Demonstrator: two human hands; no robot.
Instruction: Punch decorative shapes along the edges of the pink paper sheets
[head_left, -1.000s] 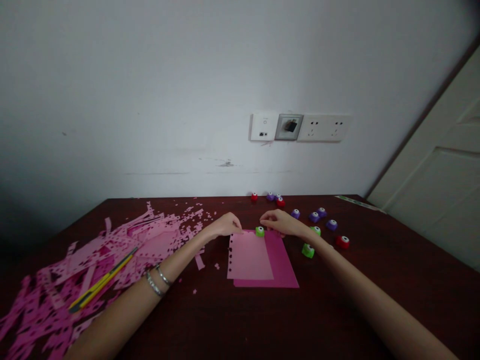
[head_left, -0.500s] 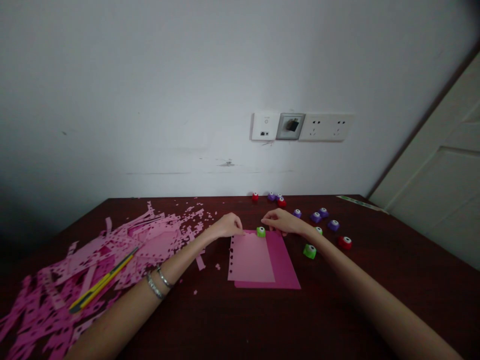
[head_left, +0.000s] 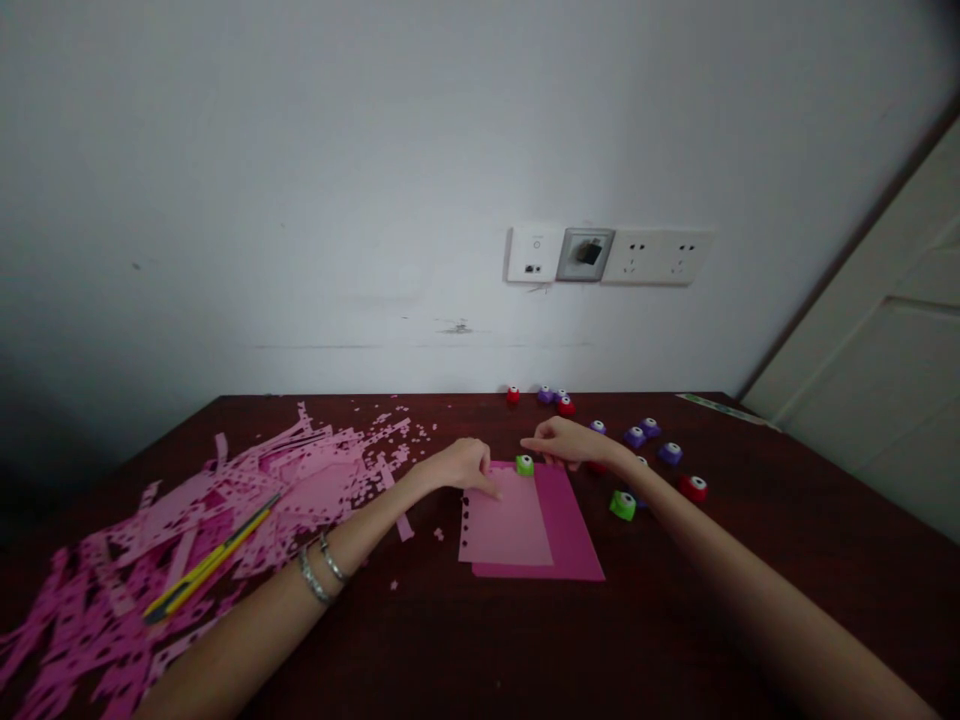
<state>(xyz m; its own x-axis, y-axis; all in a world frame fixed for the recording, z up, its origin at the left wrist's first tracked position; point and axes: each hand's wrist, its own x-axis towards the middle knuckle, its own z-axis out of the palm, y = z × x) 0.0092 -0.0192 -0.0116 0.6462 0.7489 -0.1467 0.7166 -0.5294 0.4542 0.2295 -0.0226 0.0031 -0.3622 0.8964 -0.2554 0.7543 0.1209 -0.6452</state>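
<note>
A light pink sheet [head_left: 507, 530] with a row of punched holes on its left edge lies on a darker pink sheet [head_left: 571, 535] on the dark wooden table [head_left: 480, 640]. A small green paper punch [head_left: 524, 465] sits on the far edge of the sheets. My left hand [head_left: 463, 466] rests with its fingers curled on the light sheet's far left corner, pressing it down. My right hand [head_left: 566, 443] is just right of the green punch, fingers together and reaching toward it; whether they touch it is unclear.
Another green punch [head_left: 622, 504], a red punch [head_left: 693, 487] and several purple punches [head_left: 669, 453] are scattered at the right and far side. A heap of pink paper scraps [head_left: 150, 560] with a yellow utility knife [head_left: 204, 567] covers the left. Wall sockets [head_left: 609, 256] are behind.
My left hand has slid toward me onto the light sheet's corner. My right hand stays beside the green punch. The view has shifted slightly.
</note>
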